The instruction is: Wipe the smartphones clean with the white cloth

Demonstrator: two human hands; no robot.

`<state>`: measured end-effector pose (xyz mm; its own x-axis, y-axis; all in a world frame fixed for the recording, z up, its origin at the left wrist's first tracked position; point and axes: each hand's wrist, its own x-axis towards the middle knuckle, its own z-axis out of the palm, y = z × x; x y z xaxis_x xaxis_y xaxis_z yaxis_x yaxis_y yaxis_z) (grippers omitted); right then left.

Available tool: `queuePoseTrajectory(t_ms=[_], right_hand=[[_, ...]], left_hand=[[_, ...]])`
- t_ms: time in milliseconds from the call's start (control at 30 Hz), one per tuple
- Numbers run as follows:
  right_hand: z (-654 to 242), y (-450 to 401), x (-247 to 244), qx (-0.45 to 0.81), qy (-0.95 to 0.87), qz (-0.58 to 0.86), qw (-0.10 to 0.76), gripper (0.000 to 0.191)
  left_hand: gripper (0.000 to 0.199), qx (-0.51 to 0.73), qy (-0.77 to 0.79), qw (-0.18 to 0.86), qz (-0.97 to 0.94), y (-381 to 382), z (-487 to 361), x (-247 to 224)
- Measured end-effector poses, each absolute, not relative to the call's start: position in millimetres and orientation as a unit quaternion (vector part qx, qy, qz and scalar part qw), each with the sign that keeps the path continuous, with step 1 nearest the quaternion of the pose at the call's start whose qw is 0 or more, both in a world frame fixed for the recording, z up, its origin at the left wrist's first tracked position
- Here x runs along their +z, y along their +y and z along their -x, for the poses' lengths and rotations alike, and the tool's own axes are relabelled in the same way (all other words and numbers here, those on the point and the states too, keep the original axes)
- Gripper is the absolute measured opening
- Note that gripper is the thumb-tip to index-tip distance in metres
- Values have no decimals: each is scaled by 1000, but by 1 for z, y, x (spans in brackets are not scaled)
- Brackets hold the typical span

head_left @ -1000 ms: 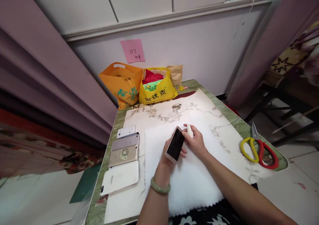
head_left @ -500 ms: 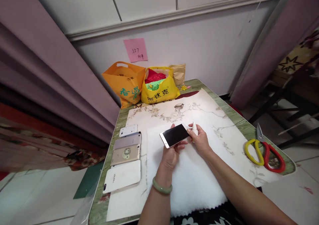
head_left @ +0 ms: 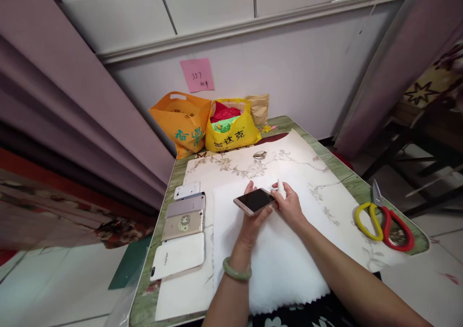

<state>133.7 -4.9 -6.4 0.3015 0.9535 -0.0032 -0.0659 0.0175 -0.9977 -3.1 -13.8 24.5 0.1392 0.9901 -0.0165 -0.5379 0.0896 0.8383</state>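
A smartphone (head_left: 255,201) with a dark screen and a pale frame lies in my left hand (head_left: 253,221), which grips it from below and along its edges. My right hand (head_left: 288,204) is closed around a small white bottle (head_left: 281,188) with a narrow pointed top, close to the phone's right end. Both hands are above a white fluffy cloth (head_left: 282,264). Left of them, several phones lie in a column: a small white one (head_left: 186,190), a grey one (head_left: 186,205), a gold one with a ring holder (head_left: 183,223) and a white Honor phone (head_left: 178,256).
Large scissors (head_left: 383,221) with yellow and red handles lie at the table's right edge. Glasses (head_left: 259,155) rest on the floral mat (head_left: 231,165). An orange bag (head_left: 184,124), a yellow bag (head_left: 233,134) and a brown pouch (head_left: 259,109) stand along the back.
The phone has tilted in my left hand, so its screen looks flatter and its lower edge shows more. My right hand and the bottle have shifted slightly left.
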Motion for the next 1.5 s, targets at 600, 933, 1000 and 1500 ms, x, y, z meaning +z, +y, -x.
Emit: queuePoseTrajectory(t_ms=[600, 933, 1000, 1500], right_hand=[[-124, -20, -4, 253, -578, 537, 560, 43], [-123, -20, -6, 316, -565, 528, 550, 35], [-124, -20, -6, 313, -570, 536, 539, 32], [-125, -22, -1, 239, -622, 536, 518, 30]], left_hand=[[68, 483, 316, 804, -143, 4, 12, 8], [57, 470, 314, 816, -118, 4, 7, 6], [57, 464, 322, 817, -116, 3, 6, 8], [40, 497, 321, 800, -102, 5, 6, 11]])
